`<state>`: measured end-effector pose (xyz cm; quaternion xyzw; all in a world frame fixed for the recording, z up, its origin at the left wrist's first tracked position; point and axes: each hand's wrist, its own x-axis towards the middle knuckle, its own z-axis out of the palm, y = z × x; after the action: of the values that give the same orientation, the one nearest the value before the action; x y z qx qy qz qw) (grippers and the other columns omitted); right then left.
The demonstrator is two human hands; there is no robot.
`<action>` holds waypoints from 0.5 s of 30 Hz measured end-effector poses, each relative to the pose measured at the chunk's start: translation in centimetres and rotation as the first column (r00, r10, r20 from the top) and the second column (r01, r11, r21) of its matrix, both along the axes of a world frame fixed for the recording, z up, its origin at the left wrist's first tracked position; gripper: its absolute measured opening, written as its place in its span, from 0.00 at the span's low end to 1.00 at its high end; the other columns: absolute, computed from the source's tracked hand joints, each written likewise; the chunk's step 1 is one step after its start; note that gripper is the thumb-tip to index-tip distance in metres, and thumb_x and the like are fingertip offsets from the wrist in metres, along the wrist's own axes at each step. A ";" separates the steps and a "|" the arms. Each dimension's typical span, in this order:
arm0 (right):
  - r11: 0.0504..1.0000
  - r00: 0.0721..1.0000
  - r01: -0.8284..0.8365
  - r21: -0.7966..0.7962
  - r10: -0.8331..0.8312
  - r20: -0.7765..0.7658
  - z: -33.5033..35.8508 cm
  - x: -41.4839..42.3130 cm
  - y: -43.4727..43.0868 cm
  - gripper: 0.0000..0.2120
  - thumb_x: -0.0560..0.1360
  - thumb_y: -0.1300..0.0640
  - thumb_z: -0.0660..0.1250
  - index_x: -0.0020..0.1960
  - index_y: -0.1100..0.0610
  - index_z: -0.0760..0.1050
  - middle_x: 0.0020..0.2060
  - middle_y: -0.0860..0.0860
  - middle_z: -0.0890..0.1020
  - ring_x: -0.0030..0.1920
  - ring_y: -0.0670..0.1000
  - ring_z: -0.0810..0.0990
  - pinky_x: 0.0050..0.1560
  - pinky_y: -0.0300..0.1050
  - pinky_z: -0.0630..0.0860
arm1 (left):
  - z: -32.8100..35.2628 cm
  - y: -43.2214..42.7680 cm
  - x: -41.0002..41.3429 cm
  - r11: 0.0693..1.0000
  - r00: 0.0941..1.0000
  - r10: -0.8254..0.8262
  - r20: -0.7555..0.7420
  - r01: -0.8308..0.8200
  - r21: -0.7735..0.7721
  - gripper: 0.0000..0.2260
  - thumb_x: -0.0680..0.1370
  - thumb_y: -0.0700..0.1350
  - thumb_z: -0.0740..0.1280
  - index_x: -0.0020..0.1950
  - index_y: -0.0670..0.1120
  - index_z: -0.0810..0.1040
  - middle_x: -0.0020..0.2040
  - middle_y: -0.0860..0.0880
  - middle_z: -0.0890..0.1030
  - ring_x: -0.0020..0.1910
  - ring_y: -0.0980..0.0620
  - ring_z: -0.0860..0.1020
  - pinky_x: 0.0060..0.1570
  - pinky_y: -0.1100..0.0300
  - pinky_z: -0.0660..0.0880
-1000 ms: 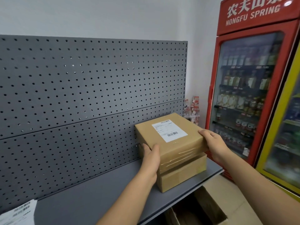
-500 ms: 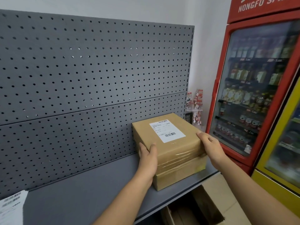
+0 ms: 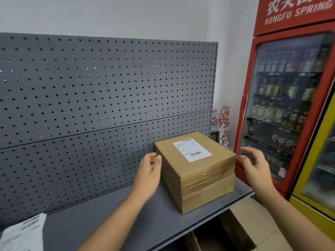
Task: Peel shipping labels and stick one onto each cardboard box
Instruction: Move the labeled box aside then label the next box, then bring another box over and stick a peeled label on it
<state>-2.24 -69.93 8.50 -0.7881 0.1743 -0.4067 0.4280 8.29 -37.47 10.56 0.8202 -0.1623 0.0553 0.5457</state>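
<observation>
Cardboard box carrying its label sits on a second box at the right end of the shelf. Left hand just beside it, fingers loosely curled, contact unclear; right hand apart, fingers spread, empty. Judged: box done; next, peel from label sheets, left front corner.

Soft, even indoor light is filling the scene, and the box is throwing only a faint shadow onto the shelf. Its tape is catching a dull sheen. Pale reflections are veiling the fridge glass, leaving the contents hazy. The right hand is smearing with motion blur. Wide-angle distortion is bending the pegboard and the fridge frame towards the edges.
</observation>
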 end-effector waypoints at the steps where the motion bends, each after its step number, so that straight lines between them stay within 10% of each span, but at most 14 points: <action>1: 0.999 1.000 -0.010 -0.047 0.011 0.010 0.3 -0.6 0.4 0.13 0.82 0.61 0.65 0.65 0.53 0.78 0.61 0.50 0.78 0.63 0.49 0.76 0.67 0.53 0.74 | 0.1 0.9 -0.2 0.999 0.998 -0.004 0.069 0.001 0.048 0.16 0.86 0.54 0.60 0.70 0.50 0.73 0.65 0.53 0.76 0.61 0.58 0.77 0.56 0.67 0.72; 7: 0.951 0.992 -0.106 -0.290 0.081 -0.095 1.1 -2.2 2.2 0.14 0.79 0.63 0.65 0.62 0.52 0.79 0.57 0.46 0.77 0.61 0.49 0.76 0.62 0.50 0.75 | -0.4 4.6 -0.5 0.840 0.907 -0.141 0.397 -0.102 0.532 0.16 0.84 0.57 0.60 0.69 0.52 0.74 0.63 0.58 0.76 0.60 0.54 0.75 0.58 0.55 0.75; 15: 0.890 0.981 -0.154 -0.428 0.085 -0.176 1.6 -2.6 6.8 0.15 0.78 0.60 0.66 0.64 0.52 0.78 0.59 0.43 0.75 0.65 0.44 0.70 0.65 0.43 0.69 | -0.7 7.2 -2.1 0.739 0.895 -0.213 0.392 -0.115 0.664 0.18 0.83 0.56 0.59 0.72 0.55 0.70 0.65 0.59 0.72 0.63 0.56 0.72 0.59 0.60 0.72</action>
<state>-4.84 -63.11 10.12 -0.9023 0.0610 -0.3469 0.2488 6.18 -30.28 9.83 0.9214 -0.3129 0.1636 0.1626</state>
